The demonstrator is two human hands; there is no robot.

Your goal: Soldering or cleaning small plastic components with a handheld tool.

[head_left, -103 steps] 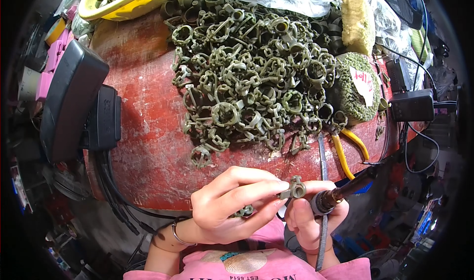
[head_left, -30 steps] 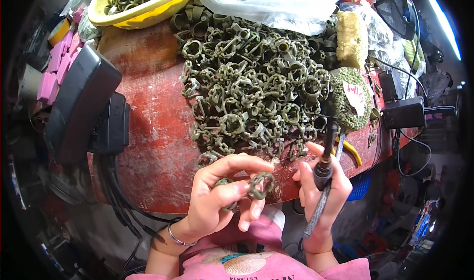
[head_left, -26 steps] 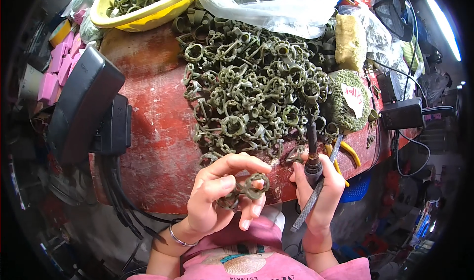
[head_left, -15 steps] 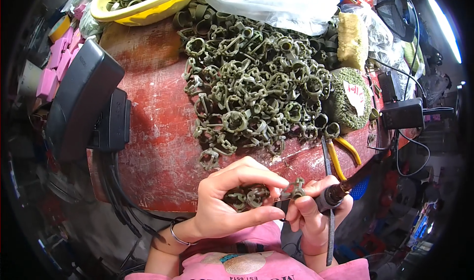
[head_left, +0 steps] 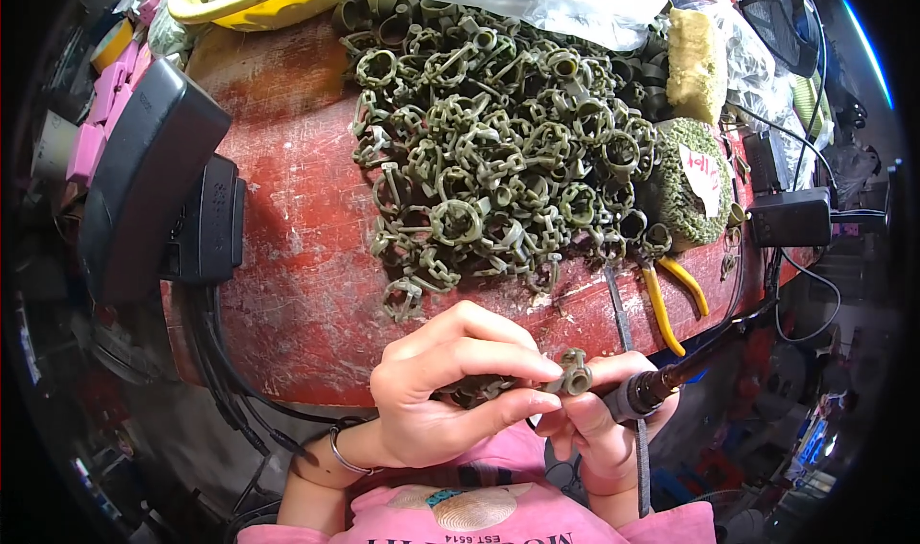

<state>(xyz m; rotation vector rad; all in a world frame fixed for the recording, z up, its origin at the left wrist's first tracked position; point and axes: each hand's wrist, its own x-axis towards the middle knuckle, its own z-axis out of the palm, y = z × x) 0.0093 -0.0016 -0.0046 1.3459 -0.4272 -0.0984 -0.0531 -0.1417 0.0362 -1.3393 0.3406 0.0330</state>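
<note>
Here we are at the lower middle of the frame, and both hands are busy. Our left hand [head_left: 450, 381] pinches a small green ring piece [head_left: 576, 379] between thumb and fingertips, its round opening facing us, just right of the lower centre. Tucked in that same palm, partly hidden by the fingers, we spot more green pieces [head_left: 476, 389]. Over to our right hand [head_left: 609, 419]: it grips a dark rod-shaped tool [head_left: 654, 389] pointing toward the upper right, along with a flat grey strip [head_left: 644, 467] running up and down past the fingers. Its thumb and forefinger come right up beside the ring; whether they touch it, we cannot tell.

Above, a great tangled heap of green rings [head_left: 498, 161] fills the middle of the red surface [head_left: 287, 256]. We see yellow-handled pliers [head_left: 658, 304] at the heap's lower right, and beside it a green block [head_left: 692, 228] with a yellow sponge [head_left: 697, 65] above that. Upper left, a yellow basin [head_left: 259, 12] holds more rings; far left, a black device [head_left: 144, 189] leans at an angle.
</note>
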